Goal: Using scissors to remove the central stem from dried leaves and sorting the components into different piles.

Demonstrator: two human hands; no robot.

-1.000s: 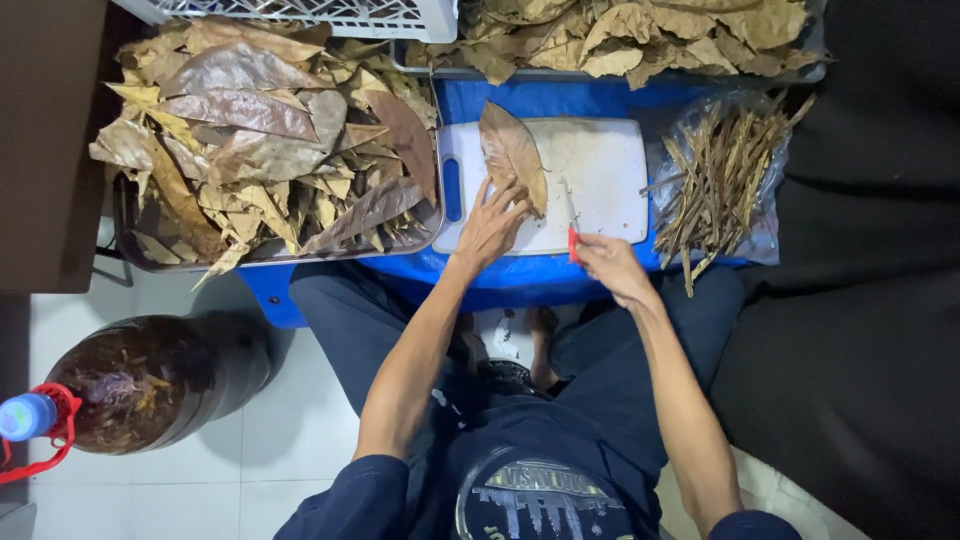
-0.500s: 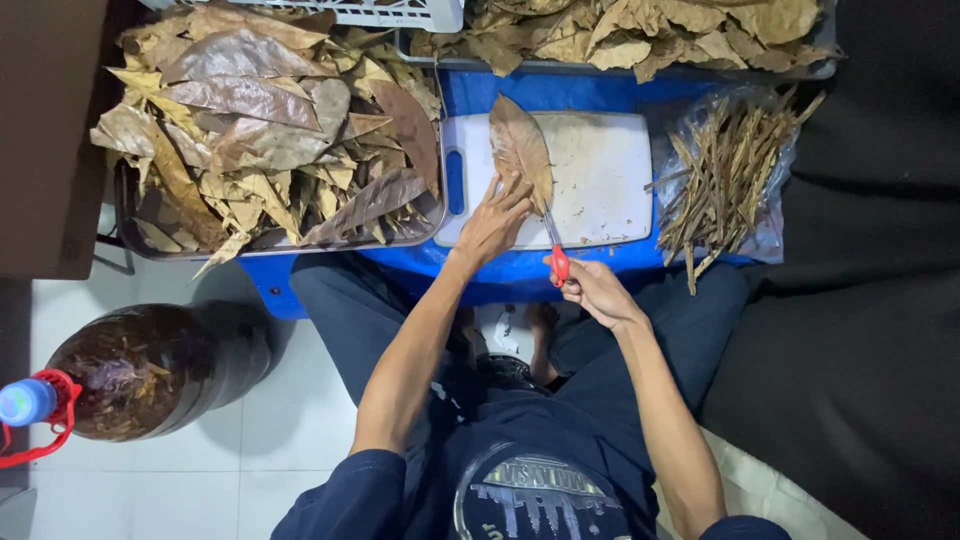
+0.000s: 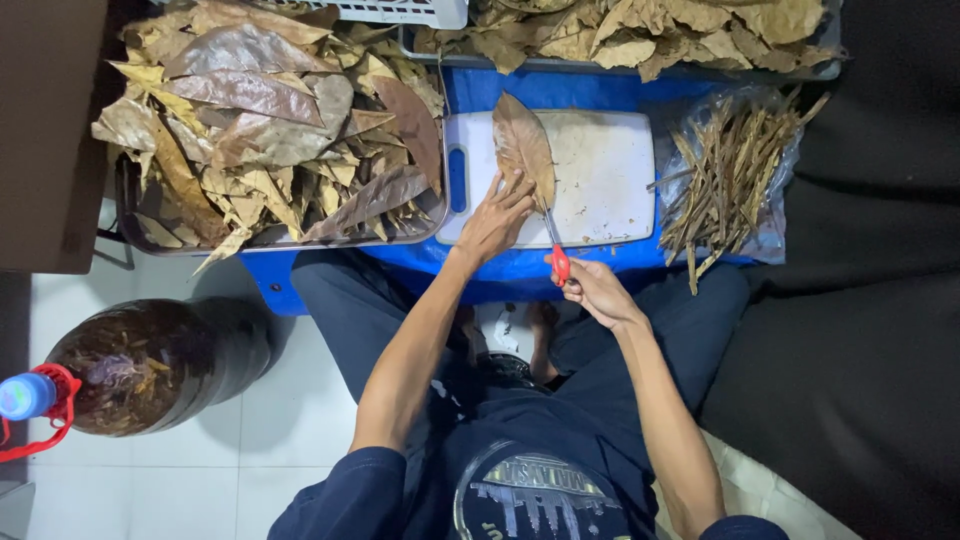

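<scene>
A large dry brown leaf [image 3: 523, 143] lies on a white cutting board [image 3: 605, 170] set on a blue surface. My left hand [image 3: 495, 215] presses down on the leaf's lower end with spread fingers. My right hand [image 3: 590, 288] grips a red-handled knife [image 3: 556, 250] near the board's front edge. The blade points up toward the base of the leaf, right beside my left fingers.
A tray heaped with dry brown leaves [image 3: 270, 120] sits to the left. More leaves [image 3: 640, 30] fill a tray at the back. A bundle of leaf stems [image 3: 730, 180] lies on clear plastic at the right. A dark jug [image 3: 140, 365] stands on the floor at left.
My right hand has drawn back toward me with the knife, the blade sliding down along the leaf. My left hand stays pressed on the leaf.
</scene>
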